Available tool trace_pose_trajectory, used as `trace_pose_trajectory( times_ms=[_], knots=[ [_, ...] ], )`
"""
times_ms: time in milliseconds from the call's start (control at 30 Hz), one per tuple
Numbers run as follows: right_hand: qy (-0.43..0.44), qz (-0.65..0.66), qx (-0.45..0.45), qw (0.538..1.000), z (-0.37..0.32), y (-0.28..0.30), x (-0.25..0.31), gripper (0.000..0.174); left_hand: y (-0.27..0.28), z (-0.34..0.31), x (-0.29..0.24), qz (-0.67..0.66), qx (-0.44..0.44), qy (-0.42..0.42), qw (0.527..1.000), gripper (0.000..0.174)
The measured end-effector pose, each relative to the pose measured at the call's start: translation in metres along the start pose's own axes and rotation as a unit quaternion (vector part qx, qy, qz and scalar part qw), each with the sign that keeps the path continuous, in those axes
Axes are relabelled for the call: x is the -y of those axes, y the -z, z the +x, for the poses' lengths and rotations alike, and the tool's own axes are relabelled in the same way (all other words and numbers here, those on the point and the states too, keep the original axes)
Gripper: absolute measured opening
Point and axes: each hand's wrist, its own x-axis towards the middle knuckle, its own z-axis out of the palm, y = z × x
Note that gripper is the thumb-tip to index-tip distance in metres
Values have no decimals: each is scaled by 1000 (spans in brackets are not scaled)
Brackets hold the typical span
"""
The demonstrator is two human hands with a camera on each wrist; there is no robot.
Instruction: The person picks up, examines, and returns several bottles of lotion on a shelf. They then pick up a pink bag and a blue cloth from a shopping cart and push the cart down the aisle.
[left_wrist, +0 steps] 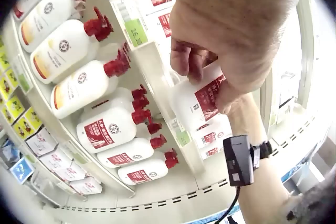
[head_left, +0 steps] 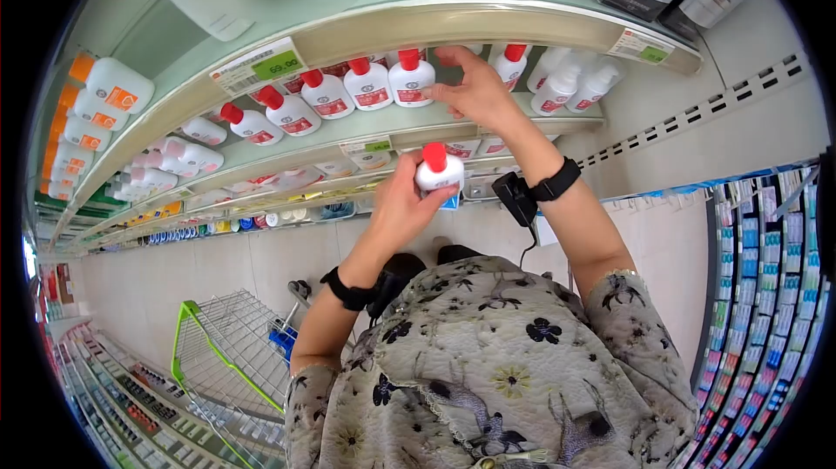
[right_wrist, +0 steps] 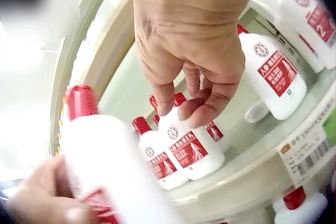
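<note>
In the head view my left hand (head_left: 402, 206) grips a white bottle (head_left: 441, 176) with a red cap, held upright in front of the shelf. The left wrist view has the bottle's red label (left_wrist: 209, 98) beside the thumb of that hand (left_wrist: 226, 40). My right hand (right_wrist: 191, 50) is over the shelf, its fingers loosely bent around the top of a standing white bottle (right_wrist: 195, 155); contact is unclear. That bottle (head_left: 411, 84) is at the right end of a row of similar red-capped ones.
Another red-capped bottle (head_left: 510, 67) and white pump bottles (head_left: 557, 90) stand right of my right hand. The shelf edge (head_left: 348, 134) runs below the row, an upper shelf (head_left: 383, 12) above. A green-edged cart (head_left: 228, 347) stands at lower left.
</note>
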Motion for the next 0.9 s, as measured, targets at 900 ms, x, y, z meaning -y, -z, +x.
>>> trace_pose_trajectory(
  times_ms=[900],
  knots=[
    [-47,-38,-294,954,-43,31,-24,58,57,-53,16,37,-80,106,990,41]
  ],
)
